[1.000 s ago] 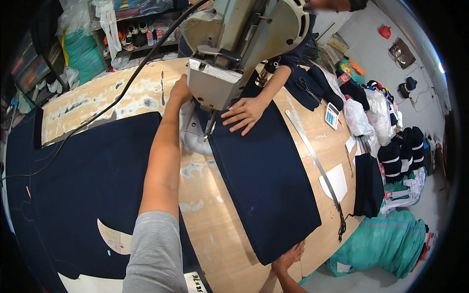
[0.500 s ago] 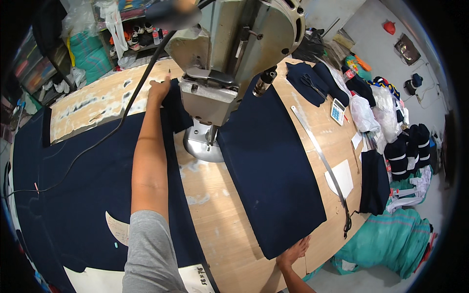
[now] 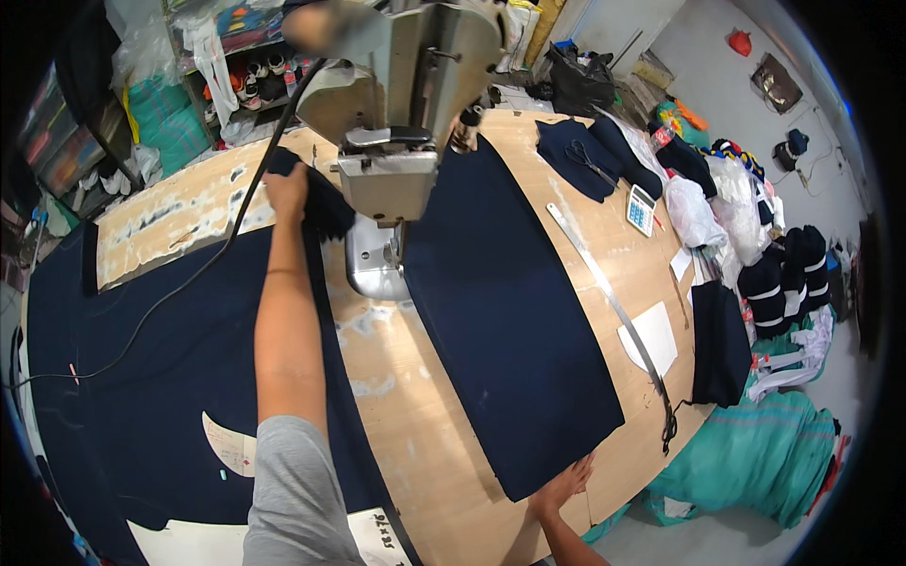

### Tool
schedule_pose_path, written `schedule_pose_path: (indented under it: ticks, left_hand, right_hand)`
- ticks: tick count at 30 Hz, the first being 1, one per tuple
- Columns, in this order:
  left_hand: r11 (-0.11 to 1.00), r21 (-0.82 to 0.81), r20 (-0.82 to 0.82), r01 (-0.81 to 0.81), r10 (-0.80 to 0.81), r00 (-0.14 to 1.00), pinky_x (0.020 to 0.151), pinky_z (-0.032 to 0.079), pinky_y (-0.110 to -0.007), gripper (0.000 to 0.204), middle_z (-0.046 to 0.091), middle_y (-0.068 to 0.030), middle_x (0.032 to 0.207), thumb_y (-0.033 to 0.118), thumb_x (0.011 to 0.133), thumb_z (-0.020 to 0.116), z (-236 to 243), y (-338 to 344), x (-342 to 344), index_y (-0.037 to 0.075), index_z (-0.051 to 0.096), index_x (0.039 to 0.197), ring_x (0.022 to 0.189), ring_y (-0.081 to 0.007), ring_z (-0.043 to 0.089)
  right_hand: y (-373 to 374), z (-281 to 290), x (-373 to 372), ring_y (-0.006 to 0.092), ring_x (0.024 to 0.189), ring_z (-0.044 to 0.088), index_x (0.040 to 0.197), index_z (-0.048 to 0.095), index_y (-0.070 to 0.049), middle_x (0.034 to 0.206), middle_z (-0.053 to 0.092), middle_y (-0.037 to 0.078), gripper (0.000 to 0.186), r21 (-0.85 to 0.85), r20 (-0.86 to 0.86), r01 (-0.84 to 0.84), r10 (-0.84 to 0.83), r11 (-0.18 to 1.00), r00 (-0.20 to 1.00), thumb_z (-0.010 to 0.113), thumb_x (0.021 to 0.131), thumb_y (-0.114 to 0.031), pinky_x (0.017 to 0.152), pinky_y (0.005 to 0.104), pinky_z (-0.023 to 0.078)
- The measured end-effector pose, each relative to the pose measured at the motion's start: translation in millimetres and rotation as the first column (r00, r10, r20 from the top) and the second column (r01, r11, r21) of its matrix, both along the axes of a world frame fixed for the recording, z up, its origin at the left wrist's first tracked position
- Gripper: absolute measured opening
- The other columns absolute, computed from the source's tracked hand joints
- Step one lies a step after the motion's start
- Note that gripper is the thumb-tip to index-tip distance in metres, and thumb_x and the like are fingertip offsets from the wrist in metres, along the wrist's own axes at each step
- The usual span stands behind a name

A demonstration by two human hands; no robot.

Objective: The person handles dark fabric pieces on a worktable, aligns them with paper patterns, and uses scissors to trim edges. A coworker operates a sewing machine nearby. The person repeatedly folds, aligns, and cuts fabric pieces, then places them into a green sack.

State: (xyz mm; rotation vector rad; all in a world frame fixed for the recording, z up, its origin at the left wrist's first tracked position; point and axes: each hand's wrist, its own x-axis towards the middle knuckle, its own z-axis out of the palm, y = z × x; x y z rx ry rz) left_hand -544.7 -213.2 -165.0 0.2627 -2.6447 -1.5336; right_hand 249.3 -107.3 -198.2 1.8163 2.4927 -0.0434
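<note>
Beyond the machine's left side, my left hand (image 3: 287,194) is closed on a small dark navy fabric piece (image 3: 324,200), which bunches and hangs toward the machine. An upright cloth cutting machine (image 3: 389,174) stands in the middle on its shiny metal base plate (image 3: 370,272). Along its right side lies a long stack of navy fabric (image 3: 514,321). At the near corner of this stack, my right hand (image 3: 563,486) rests on the table with its fingers stretched out; part of it is at the fabric's edge. My left forearm crosses over a broad navy fabric layer (image 3: 151,387).
A metal ruler (image 3: 604,283), scissors (image 3: 590,162), a calculator (image 3: 641,209) and a white paper pattern (image 3: 661,344) lie on the wooden table (image 3: 444,415) at right. The machine's black cable (image 3: 203,274) crosses the left fabric. Green sacks (image 3: 746,462) stand beyond the right edge.
My left hand has taken hold of the small navy fabric piece, now lifted and bunched where it lay flatter. The machine appears slightly further left. My right hand stays by the stack's corner.
</note>
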Motion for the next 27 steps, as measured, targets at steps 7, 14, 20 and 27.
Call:
schedule_pose_path:
  ticks: [7,14,20,27]
  left_hand:
    - [0.662,0.744,0.127,-0.089,-0.009,0.992,0.12,0.046,-0.046,0.079,0.06,-0.019,0.153,0.052,0.103,0.071,70.5,-91.2,81.0,0.0,0.051,0.158,0.14,-0.0313,0.059]
    - [0.678,0.734,0.27,0.047,-0.353,0.896,0.121,0.044,-0.042,0.074,0.06,-0.0149,0.151,0.048,0.105,0.068,123.1,-157.0,360.3,-0.001,0.047,0.157,0.141,-0.0267,0.056]
    - [0.685,0.677,0.248,0.268,-0.555,0.794,0.113,0.048,-0.038,0.093,0.059,-0.0157,0.147,0.031,0.098,0.076,159.3,-174.5,588.2,-0.009,0.028,0.168,0.133,-0.0251,0.058]
    - [0.478,0.463,-0.061,0.747,-0.823,0.565,0.128,0.032,-0.039,0.082,0.042,-0.0194,0.168,0.019,0.107,0.071,184.6,-90.7,810.8,-0.004,0.026,0.172,0.152,-0.0274,0.045]
  right_hand:
    - [-3.3,24.6,-15.5,0.0472,0.167,0.01,0.164,0.036,0.007,0.175,0.026,0.03,0.103,-0.024,-0.151,-0.001,-0.002,1.0,0.988,0.076,0.091,-0.056,0.136,0.0632,0.008]
    - [1.5,-8.1,11.3,0.0443,0.169,0.01,0.146,0.057,0.014,0.172,0.035,0.03,0.066,0.092,-0.26,-0.048,0.07,0.995,0.963,0.068,0.095,-0.026,0.136,0.063,0.004]
    - [23.9,-34.3,32.9,0.0463,0.161,0.031,0.135,0.067,0.005,0.165,0.048,0.025,0.043,0.069,-0.706,-0.061,0.092,0.996,0.703,0.064,0.093,-0.006,0.132,0.0596,0.023]
    - [-8.7,112.7,148.5,0.0219,0.142,0.056,0.159,0.05,-0.004,0.153,0.059,0.012,0.066,-0.387,-0.855,-0.739,-0.515,0.552,0.063,0.05,0.116,-0.054,0.121,0.0385,0.043]
